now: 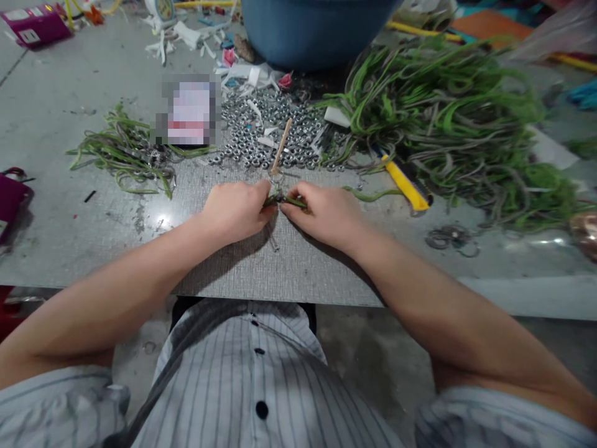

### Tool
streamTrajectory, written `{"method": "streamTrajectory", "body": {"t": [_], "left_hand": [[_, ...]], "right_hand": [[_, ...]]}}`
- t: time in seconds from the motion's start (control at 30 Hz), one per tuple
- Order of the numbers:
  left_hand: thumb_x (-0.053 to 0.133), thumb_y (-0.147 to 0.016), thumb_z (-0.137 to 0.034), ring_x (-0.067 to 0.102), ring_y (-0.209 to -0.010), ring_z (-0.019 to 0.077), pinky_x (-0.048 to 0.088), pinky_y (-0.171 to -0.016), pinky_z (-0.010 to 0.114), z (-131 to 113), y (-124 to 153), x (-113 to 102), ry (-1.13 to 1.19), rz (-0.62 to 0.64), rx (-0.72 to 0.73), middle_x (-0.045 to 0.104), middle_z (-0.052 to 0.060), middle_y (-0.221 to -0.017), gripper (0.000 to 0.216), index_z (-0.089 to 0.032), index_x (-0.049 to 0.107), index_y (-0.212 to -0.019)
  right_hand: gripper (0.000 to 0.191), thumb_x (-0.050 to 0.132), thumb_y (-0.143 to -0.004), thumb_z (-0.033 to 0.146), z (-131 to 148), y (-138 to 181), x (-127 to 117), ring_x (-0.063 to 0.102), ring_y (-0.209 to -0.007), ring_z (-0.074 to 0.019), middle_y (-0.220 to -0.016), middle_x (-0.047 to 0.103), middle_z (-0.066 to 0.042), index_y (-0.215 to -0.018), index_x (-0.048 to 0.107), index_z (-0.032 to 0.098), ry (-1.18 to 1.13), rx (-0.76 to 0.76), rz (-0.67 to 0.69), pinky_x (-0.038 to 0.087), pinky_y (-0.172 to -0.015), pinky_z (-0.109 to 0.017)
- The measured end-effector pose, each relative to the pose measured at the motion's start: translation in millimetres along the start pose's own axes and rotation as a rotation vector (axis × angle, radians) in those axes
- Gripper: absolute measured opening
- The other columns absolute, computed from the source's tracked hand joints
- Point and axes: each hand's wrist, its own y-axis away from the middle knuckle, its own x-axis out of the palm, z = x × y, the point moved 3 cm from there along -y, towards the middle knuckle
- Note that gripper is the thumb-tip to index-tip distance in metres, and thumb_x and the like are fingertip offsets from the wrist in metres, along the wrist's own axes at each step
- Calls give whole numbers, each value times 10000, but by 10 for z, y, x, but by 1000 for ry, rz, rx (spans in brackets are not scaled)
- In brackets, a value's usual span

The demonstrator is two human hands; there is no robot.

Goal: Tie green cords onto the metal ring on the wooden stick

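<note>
My left hand (pixel 236 208) and my right hand (pixel 326 211) meet at the middle of the grey table (pixel 93 205). Both are closed in a pinch on one green strap (pixel 289 201), whose free end trails off to the right. A small metal ring (pixel 276 181) sits at the strap just above my fingertips. Right behind my hands lies a heap of several small metal rings (pixel 261 134) with a wooden stick (pixel 282 146) resting on it.
A large tangle of green and grey straps (pixel 457 124) covers the right of the table, a smaller bundle (pixel 125 152) lies at the left. A yellow-handled cutter (pixel 405 183) lies right of my hands. A blue tub (pixel 312 28) stands at the back, a magenta box (pixel 35 25) at far left.
</note>
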Motion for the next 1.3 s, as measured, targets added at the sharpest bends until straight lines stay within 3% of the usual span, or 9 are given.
{"method": "streamTrajectory", "body": {"t": [0.27,0.57,0.7,0.83,0.93,1.03,1.17,1.3], "left_hand": [[432,-978,-284,726,-966,277,518,-806,328,15,-25,-39,-7,76,31,763,117,-1000,350,-160,712,-1150],[491,-883,-211,650,-703,227,297,-566,310,-13,24,-154,-82,149,264,684,71,-720,285,-186,756,-984],[479,-953,-279,682,-758,246,366,-617,301,9,41,-140,-45,106,232,714,81,-763,289,-210,751,-1020],[354,-1064,-396,722,-901,290,466,-743,318,51,36,-102,-12,43,133,758,131,-916,447,-176,717,-1204],[349,-1061,-308,728,-934,296,491,-773,329,72,26,-79,-29,49,89,769,138,-978,441,-184,670,-1338],[384,-999,-180,732,-941,297,511,-777,344,84,18,-72,-57,61,108,783,125,-1006,511,-268,632,-1438],[422,-949,-133,739,-957,308,536,-797,374,123,1,-78,-61,58,102,795,117,-1047,589,-339,638,-1457],[421,-943,-128,741,-982,304,538,-799,368,129,-7,-81,-55,59,87,795,111,-1077,589,-344,654,-1440]], "right_hand": [[194,532,-939,261,8,17,-39,598,-744,-213,-871,740,-88,-989,709,199,45,-20,85,257,-626,-318],[120,562,-843,255,47,58,-65,478,-636,-175,-666,598,-23,-735,609,229,31,-124,163,216,-598,-316],[214,543,-917,340,12,46,-44,531,-639,-192,-674,652,-39,-778,668,236,20,-126,99,217,-598,-325],[367,463,-1009,430,-76,5,-3,620,-701,-222,-758,737,-67,-869,741,236,-16,-118,-3,253,-602,-322],[345,468,-1015,376,-131,-18,15,693,-801,-255,-905,803,-78,-1047,786,247,-59,-118,-87,341,-636,-325],[354,500,-991,293,-150,-24,33,741,-906,-275,-1037,828,-62,-1202,783,290,-114,-140,-97,452,-717,-346],[383,535,-956,215,-167,-28,51,761,-1009,-268,-1144,824,-31,-1213,797,325,-178,-135,-67,532,-836,-378],[377,549,-956,227,-150,-27,45,762,-973,-268,-1116,828,-28,-1213,799,342,-153,-116,-58,532,-814,-382]]}}
